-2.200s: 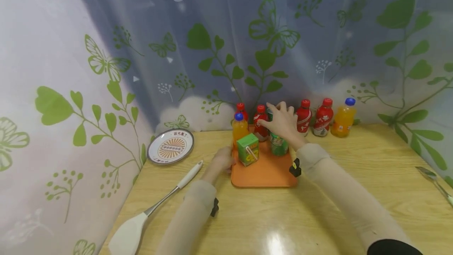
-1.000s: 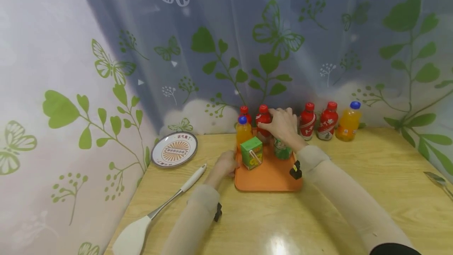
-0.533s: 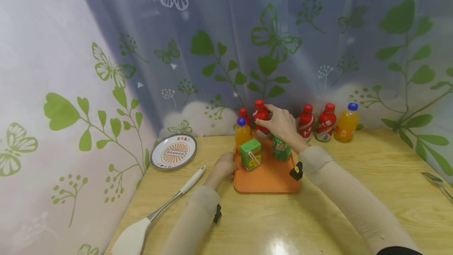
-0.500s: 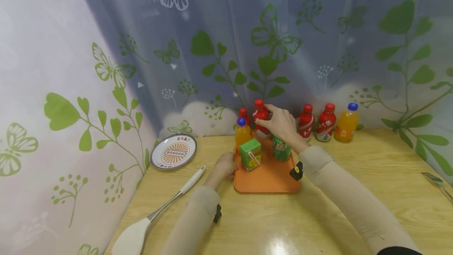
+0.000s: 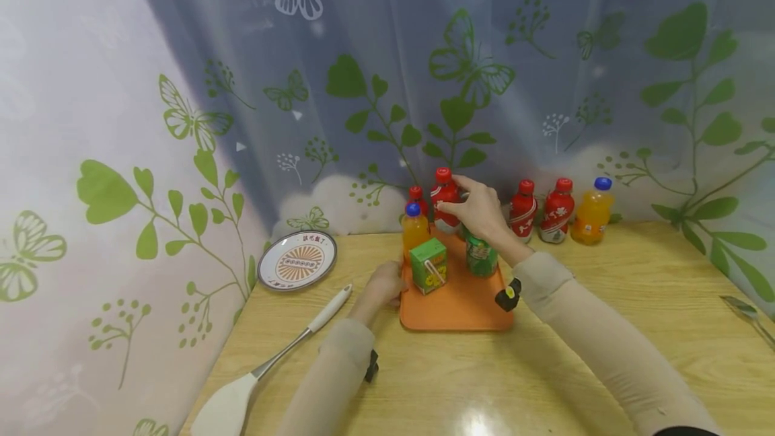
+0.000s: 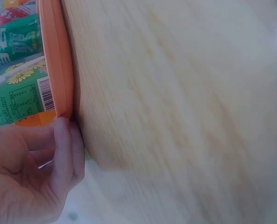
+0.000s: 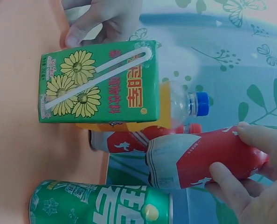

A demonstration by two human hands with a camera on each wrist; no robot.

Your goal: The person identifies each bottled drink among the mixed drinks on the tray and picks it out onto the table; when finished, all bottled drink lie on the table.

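Observation:
My right hand (image 5: pixel 481 212) grips a red-labelled plastic bottle (image 5: pixel 445 202) near its top. In the right wrist view the base of this bottle (image 7: pixel 190 161) is raised above the orange tray (image 5: pixel 454 315). My left hand (image 5: pixel 384 282) pinches the tray's left rim between thumb and fingers, as the left wrist view shows. On the tray stand a green drink carton (image 5: pixel 428 266) with a straw, a blue-capped orange juice bottle (image 5: pixel 415 229), another red bottle (image 5: pixel 416 198) behind it, and a green can (image 5: pixel 481 258) beneath my right wrist.
Right of the tray, by the curtain (image 5: pixel 545 86), stand two red bottles (image 5: pixel 522 210) and an orange juice bottle (image 5: pixel 592 214). A patterned plate (image 5: pixel 297 260) and a white spatula (image 5: pixel 266 362) lie to the left. A metal utensil (image 5: pixel 751 315) lies at the far right of the wooden table (image 5: pixel 575 369).
My right hand has moved from over the can to the red bottle, gripped it and raised it slightly. My left hand has stayed at the tray rim.

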